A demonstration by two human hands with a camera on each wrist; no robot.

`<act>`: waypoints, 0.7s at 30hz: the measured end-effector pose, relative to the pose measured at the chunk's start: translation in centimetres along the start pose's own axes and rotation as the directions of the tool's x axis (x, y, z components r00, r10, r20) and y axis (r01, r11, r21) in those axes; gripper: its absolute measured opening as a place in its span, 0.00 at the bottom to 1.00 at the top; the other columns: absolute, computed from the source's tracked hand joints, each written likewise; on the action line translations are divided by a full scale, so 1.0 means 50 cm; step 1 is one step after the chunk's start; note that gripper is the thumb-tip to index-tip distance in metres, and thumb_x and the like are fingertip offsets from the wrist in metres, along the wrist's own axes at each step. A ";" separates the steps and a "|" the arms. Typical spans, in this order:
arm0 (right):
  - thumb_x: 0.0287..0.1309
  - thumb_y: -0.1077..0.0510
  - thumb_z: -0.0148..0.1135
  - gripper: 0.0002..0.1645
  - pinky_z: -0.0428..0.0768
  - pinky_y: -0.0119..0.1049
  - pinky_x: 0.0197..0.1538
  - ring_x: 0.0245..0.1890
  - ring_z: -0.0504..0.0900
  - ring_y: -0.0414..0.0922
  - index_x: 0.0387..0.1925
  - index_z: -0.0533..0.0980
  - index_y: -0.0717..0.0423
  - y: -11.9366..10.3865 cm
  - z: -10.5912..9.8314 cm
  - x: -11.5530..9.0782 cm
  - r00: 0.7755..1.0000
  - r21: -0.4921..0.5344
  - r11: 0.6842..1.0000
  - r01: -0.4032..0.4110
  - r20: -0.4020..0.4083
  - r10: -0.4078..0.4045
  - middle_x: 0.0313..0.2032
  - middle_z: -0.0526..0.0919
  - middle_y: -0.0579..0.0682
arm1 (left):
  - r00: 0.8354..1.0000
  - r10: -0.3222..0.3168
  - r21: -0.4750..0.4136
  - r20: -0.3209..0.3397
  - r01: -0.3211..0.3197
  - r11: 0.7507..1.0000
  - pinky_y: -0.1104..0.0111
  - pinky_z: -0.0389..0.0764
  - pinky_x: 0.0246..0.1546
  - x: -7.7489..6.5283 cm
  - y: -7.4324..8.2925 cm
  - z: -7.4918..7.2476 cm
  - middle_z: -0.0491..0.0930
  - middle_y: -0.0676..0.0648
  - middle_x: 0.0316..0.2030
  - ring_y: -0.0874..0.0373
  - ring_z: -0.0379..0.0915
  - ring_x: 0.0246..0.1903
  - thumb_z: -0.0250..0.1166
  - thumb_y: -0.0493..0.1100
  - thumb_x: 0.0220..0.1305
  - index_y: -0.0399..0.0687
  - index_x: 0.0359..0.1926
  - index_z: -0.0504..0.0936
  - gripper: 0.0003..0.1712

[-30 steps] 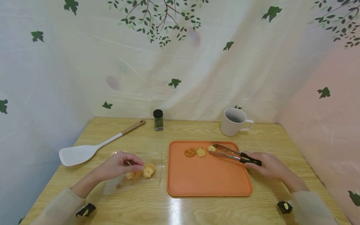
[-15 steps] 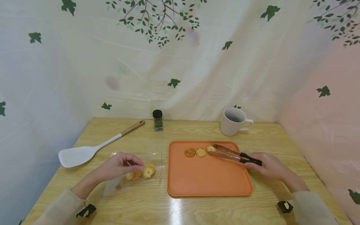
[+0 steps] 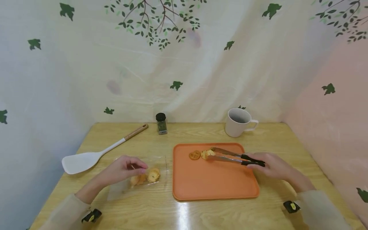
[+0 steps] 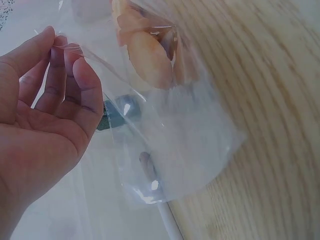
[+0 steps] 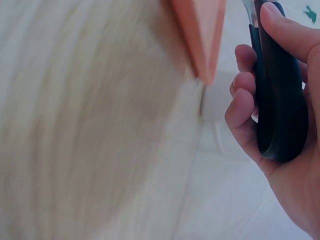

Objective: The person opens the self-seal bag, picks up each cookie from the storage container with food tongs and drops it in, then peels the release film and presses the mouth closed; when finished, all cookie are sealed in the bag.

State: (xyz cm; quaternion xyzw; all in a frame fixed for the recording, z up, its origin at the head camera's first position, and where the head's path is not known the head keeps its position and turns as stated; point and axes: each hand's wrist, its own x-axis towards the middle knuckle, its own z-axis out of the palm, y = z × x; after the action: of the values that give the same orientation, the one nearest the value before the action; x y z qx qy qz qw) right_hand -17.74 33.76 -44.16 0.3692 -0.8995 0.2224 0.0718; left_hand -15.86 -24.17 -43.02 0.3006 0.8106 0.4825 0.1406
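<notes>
My left hand [image 3: 126, 169] pinches the edge of a clear plastic bag [image 4: 180, 145] between thumb and fingers. Several cookies [image 3: 153, 175] show inside the bag, over the table's left half. My right hand [image 3: 271, 165] grips the black handles of metal tongs [image 3: 227, 159], which reach in over the orange tray [image 3: 212, 182] from its right side. At the tong tips is a pale cookie [image 3: 210, 153], overlapping a round cookie [image 3: 203, 155] in the head view. A brown pretzel-shaped cookie [image 3: 194, 155] lies just left of them on the tray.
A white spatula [image 3: 83, 162] with a wooden handle lies at the left. Toward the back stand a black-capped spice jar [image 3: 162, 124] and a light mug [image 3: 238, 123], behind the tray. A patterned cloth [image 3: 138, 76] hangs along the table's back edge.
My right hand and the tongs have moved slightly left, bringing the pale cookie from beside the round one up against it. The left hand still pinches the bag in nearly the same place.
</notes>
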 end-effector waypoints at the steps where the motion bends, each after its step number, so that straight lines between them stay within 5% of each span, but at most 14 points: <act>1: 0.61 0.55 0.73 0.26 0.75 0.31 0.33 0.36 0.78 0.32 0.61 0.81 0.54 -0.003 0.000 0.004 1.000 0.007 1.000 0.001 0.010 -0.001 0.48 0.87 0.48 | 1.000 0.006 -0.003 -0.001 -0.006 1.000 0.63 0.84 0.34 -0.001 -0.001 0.002 0.86 0.39 0.42 0.48 0.83 0.35 0.66 0.39 0.71 0.36 0.48 0.86 0.11; 12: 0.66 0.55 0.69 0.27 0.80 0.36 0.38 0.39 0.81 0.35 0.63 0.78 0.60 -0.059 0.013 0.067 0.988 0.097 0.990 0.100 0.108 -0.110 0.52 0.86 0.50 | 1.000 0.014 -0.011 0.008 -0.013 1.000 0.64 0.84 0.34 0.001 -0.006 0.002 0.86 0.39 0.43 0.50 0.83 0.37 0.65 0.39 0.71 0.38 0.47 0.87 0.10; 21: 0.69 0.48 0.65 0.29 0.72 0.27 0.27 0.25 0.72 0.31 0.66 0.76 0.57 -0.111 0.039 0.131 0.959 0.191 0.971 0.141 0.217 -0.182 0.44 0.85 0.40 | 0.999 0.040 0.001 0.014 -0.040 0.999 0.62 0.84 0.32 0.008 0.001 0.006 0.87 0.40 0.41 0.50 0.82 0.34 0.65 0.39 0.71 0.38 0.47 0.87 0.09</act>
State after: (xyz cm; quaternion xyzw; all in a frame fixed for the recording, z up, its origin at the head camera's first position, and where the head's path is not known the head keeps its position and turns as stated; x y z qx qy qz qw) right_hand -18.51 25.22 -42.06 0.4698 -0.8457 0.2485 -0.0485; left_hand -15.99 -23.70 -43.10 0.3203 0.8037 0.4825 0.1366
